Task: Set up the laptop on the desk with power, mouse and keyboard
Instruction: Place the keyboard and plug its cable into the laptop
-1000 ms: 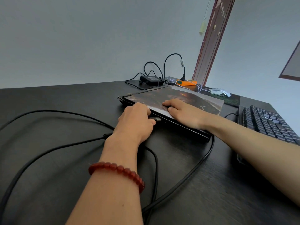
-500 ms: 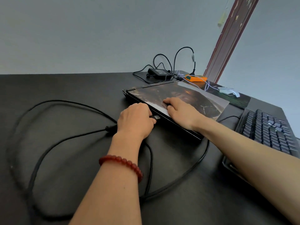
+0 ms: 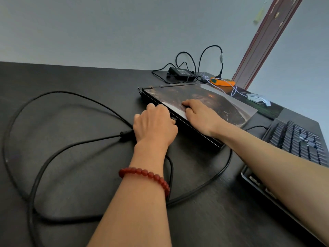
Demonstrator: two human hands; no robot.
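Observation:
A closed black laptop (image 3: 222,104) with a dark picture on its lid lies on the black desk (image 3: 80,175). My left hand (image 3: 154,125) grips a USB plug (image 3: 173,119) at the laptop's left side edge, its metal tip just showing. The plug's thick black cable (image 3: 53,154) loops over the desk to the left. My right hand (image 3: 199,113) presses flat on the lid near that edge. A black keyboard (image 3: 299,139) sits at the right. A white mouse (image 3: 258,98) lies on a dark mat behind the laptop. The power brick (image 3: 180,73) rests at the back.
An orange object (image 3: 223,82) with a gooseneck stem stands beside the power brick. A white-blue braided cord (image 3: 235,90) runs from it to the mouse. A dark red door frame (image 3: 267,40) rises at the back right. Cable loops cover the desk's left and near parts.
The view has shifted a little. My left hand has carried the plug closer to the laptop's side edge, so less of its tip shows. My right hand stays on the lid.

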